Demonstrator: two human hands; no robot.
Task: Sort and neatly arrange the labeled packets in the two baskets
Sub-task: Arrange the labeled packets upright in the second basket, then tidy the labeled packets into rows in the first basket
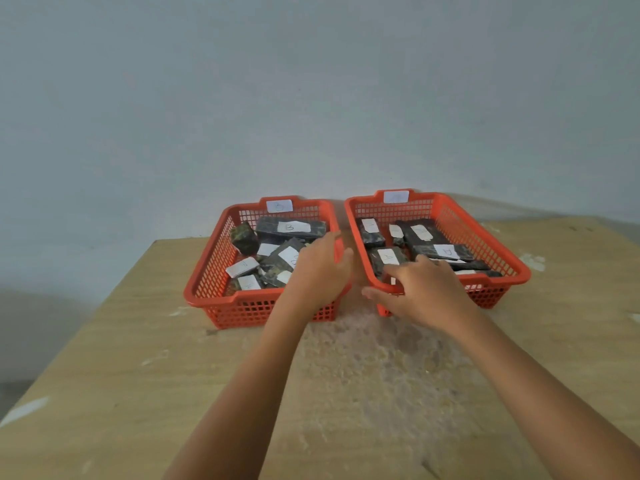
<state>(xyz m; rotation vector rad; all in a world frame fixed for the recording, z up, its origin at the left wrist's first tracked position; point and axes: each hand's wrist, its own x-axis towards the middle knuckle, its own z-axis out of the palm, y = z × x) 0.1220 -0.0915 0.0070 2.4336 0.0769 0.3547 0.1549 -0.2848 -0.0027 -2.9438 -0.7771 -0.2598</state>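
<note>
I see two orange baskets side by side at the far end of the wooden surface (104,358), close to the wall, with a narrow gap between them. Each carries a white tag on its far rim; the writing on both is too blurred for me to read.

The left basket (207,271) holds a loose jumble of dark packets with white labels, lying at mixed angles. One long packet (291,227) lies across the far end, its label reading B. A small dark packet (244,238) sits tilted beside it, near the left wall.

The right basket (498,258) holds more dark packets. One near its front left corner, the A packet (387,258), shows an A on its label. Another long one (446,251) lies across the middle, its letter unclear to me.

My left hand (320,271) reaches over the right wall of the left basket, fingers extended into the basket and thumb lying over the rim on the gap side. Its grip is loosely spread and I see no packet in it; the labeled packets lie just beyond and to the left of the fingertips.

My right hand (420,292) rests over the front left corner of the right basket, thumb outside the front rim, fingers curled inward over the packets. The A packet sits just beyond the knuckles. I cannot tell whether the fingers hold anything, since the back of the hand hides them.
</note>
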